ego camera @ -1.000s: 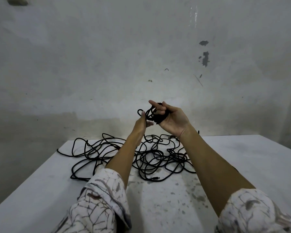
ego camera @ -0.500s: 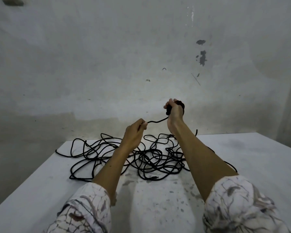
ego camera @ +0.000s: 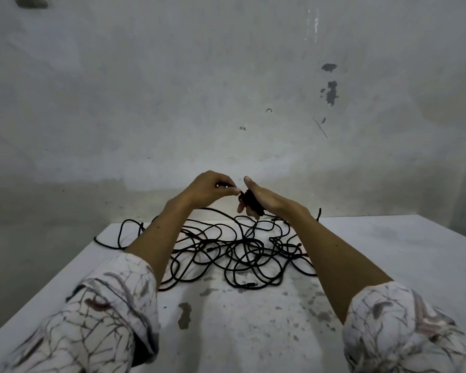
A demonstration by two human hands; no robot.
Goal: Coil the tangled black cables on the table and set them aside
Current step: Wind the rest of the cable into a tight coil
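cables (ego camera: 242, 254) tangled on table (ego camera: 388, 265) (arms hide some); right hand (ego camera: 264, 201) holds coil (ego camera: 249, 201), left hand (ego camera: 210, 188) pinches strand.

Two bare forearms extend from loose sleeves pushed back toward the elbows. Left sleeve (ego camera: 102, 316): whitish fabric printed with thin, dark, branching crack-like lines and scattered grey and reddish-brown smudges; its cuff forms a wide, folded band. Right sleeve (ego camera: 404, 329): the same print, with pinkish-grey streaks. The left hand (ego camera: 209, 188) and right hand (ego camera: 264, 199) wear no gloves, rings or watch.
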